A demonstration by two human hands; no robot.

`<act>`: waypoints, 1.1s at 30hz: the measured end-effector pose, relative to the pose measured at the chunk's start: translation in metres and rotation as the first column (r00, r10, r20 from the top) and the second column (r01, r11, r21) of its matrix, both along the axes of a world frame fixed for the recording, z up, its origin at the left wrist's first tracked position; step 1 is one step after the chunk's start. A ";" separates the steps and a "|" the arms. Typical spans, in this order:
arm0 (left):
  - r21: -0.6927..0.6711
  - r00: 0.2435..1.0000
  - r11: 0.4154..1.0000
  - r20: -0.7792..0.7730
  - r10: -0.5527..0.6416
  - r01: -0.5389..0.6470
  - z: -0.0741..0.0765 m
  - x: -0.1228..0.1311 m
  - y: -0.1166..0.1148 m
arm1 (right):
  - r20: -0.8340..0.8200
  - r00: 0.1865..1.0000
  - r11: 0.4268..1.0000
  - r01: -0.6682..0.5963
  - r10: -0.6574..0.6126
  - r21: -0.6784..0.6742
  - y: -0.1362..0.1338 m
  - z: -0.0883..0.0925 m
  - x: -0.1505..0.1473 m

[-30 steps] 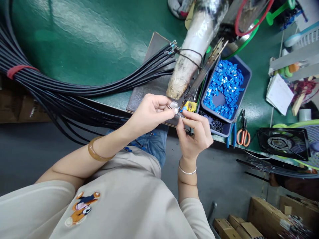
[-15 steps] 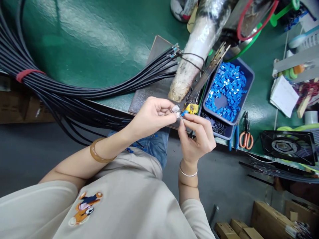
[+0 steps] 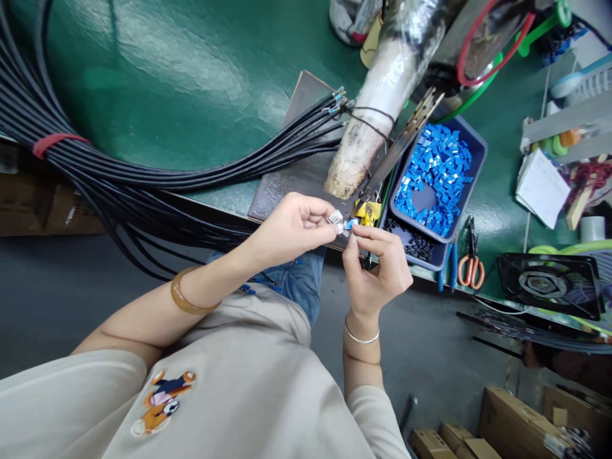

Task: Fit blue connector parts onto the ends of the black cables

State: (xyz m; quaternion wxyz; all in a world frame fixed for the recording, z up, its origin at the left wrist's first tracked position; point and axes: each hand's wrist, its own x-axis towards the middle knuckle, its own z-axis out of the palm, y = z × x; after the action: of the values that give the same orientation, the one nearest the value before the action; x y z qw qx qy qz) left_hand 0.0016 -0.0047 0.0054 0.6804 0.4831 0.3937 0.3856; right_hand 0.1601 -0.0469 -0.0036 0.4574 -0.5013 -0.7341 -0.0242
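Observation:
My left hand (image 3: 294, 226) comes in from the left, its thumb and fingers closed on a small whitish piece (image 3: 335, 217). Just right of that, a tiny blue connector (image 3: 351, 224) lies at the fingertips of my right hand (image 3: 377, 264), which pinches it by thumb and index finger. The two hands almost meet, so the join between the pieces is too small and covered to make out. Behind the blue connector is a yellow block (image 3: 369, 213) on the bench fixture. A long metal bar (image 3: 399, 150) slants down towards the fingertips.
A tray (image 3: 479, 156) of blue connectors stands at right, over another holding small black parts (image 3: 415, 245). Orange-handled pliers (image 3: 471, 271) and blue-handled pliers (image 3: 448, 266) lie beside them. A bundle of black cables (image 3: 191, 178) crosses the green bench (image 3: 191, 70). A plastic-wrapped tube (image 3: 366, 127) leans overhead.
Both hands have shifted slightly downward in the picture, staying close together. The blue connector shows more between the fingertips now. The grips look the same.

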 end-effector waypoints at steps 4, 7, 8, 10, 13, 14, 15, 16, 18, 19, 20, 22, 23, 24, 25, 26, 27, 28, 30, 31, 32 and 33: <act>0.013 1.000 1.000 -0.013 0.005 -0.004 -0.002 0.000 0.000 | 0.002 1.000 1.000 0.000 0.000 -0.005 0.001 0.001 -0.001; -0.001 1.000 1.000 -0.010 0.025 -0.025 -0.003 0.002 0.000 | 0.007 1.000 1.000 0.002 -0.002 -0.012 0.002 0.001 -0.001; -0.008 0.999 0.999 -0.008 0.033 -0.033 -0.003 0.002 0.000 | 0.007 1.000 1.000 0.005 -0.005 -0.014 0.002 0.002 -0.002; -0.017 0.999 0.999 -0.004 0.046 -0.046 -0.003 0.003 0.000 | 0.003 1.000 1.000 0.013 -0.013 -0.016 0.002 0.003 -0.002; -0.019 0.999 0.999 0.011 0.050 -0.050 -0.001 0.004 0.001 | -0.008 1.000 1.000 0.019 -0.019 -0.011 0.002 0.004 -0.003; -0.019 0.999 0.999 0.017 0.049 -0.048 -0.001 0.004 0.001 | -0.008 1.000 1.000 0.021 -0.021 -0.010 0.002 0.005 -0.004; -0.021 0.999 0.999 0.021 0.046 -0.046 0.000 0.004 0.001 | -0.006 1.000 1.000 0.024 -0.024 -0.010 0.002 0.006 -0.004; -0.025 0.999 0.999 0.024 0.045 -0.044 0.000 0.004 0.001 | -0.004 1.000 1.000 0.028 -0.028 -0.009 0.001 0.006 -0.005; -0.037 0.999 0.998 0.026 0.043 -0.042 0.001 0.004 0.001 | 0.003 0.999 0.999 0.035 -0.035 -0.009 0.001 0.007 -0.005; -0.044 0.999 0.998 0.027 0.041 -0.040 0.002 0.004 0.002 | 0.007 0.999 0.999 0.036 -0.036 -0.007 0.000 0.008 -0.006; -0.051 0.999 0.998 0.028 0.040 -0.038 0.002 0.004 0.002 | 0.010 0.999 0.999 0.038 -0.038 -0.005 0.000 0.008 -0.006; -0.062 0.999 0.998 0.035 0.036 -0.033 0.003 0.004 0.003 | 0.017 0.999 0.999 0.036 -0.036 0.000 0.000 0.009 -0.006; -0.068 0.999 0.997 0.038 0.031 -0.028 0.004 0.003 0.003 | 0.023 0.999 0.999 0.033 -0.033 0.003 -0.001 0.009 -0.006; -0.074 0.999 0.997 0.041 0.023 -0.020 0.004 0.003 0.003 | 0.031 0.999 1.000 0.027 -0.028 0.005 -0.001 0.008 -0.005; -0.079 0.999 0.997 0.042 0.011 -0.008 0.004 0.002 0.003 | 0.042 0.999 1.000 0.020 -0.020 0.006 -0.001 0.008 -0.005; -0.083 0.999 0.997 0.039 -0.001 0.004 0.004 0.001 0.003 | 0.056 0.998 1.000 0.012 -0.012 0.006 -0.002 0.007 -0.004; -0.085 0.999 0.996 0.032 -0.013 0.016 0.003 0.001 0.003 | 0.071 0.997 1.000 0.004 -0.004 0.006 -0.002 0.006 -0.004; -0.084 0.999 0.996 0.022 -0.024 0.026 0.003 0.000 0.003 | 0.079 0.997 1.000 -0.002 0.002 0.007 -0.003 0.005 -0.003; -0.076 0.999 0.996 0.005 -0.039 0.040 0.002 0.000 0.003 | 0.084 0.996 1.000 -0.006 0.004 0.017 -0.003 0.004 -0.003; -0.068 0.999 0.997 0.002 -0.046 0.046 0.002 0.000 0.003 | 0.082 0.997 1.000 0.000 -0.002 0.022 -0.003 0.004 -0.002; -0.056 0.999 0.997 0.002 -0.052 0.052 0.002 0.001 0.003 | 0.080 0.997 1.000 0.009 -0.011 0.025 -0.003 0.004 -0.002; -0.041 0.998 0.997 0.003 -0.058 0.059 0.001 0.001 0.002 | 0.079 0.997 1.000 0.017 -0.019 0.023 -0.003 0.004 -0.002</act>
State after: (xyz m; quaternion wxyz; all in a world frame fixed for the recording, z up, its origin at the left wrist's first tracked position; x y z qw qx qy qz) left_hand 0.0028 -0.0028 0.0063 0.7016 0.4799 0.3865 0.3578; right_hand 0.1580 -0.0496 0.0002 0.4335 -0.5012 -0.7468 -0.0564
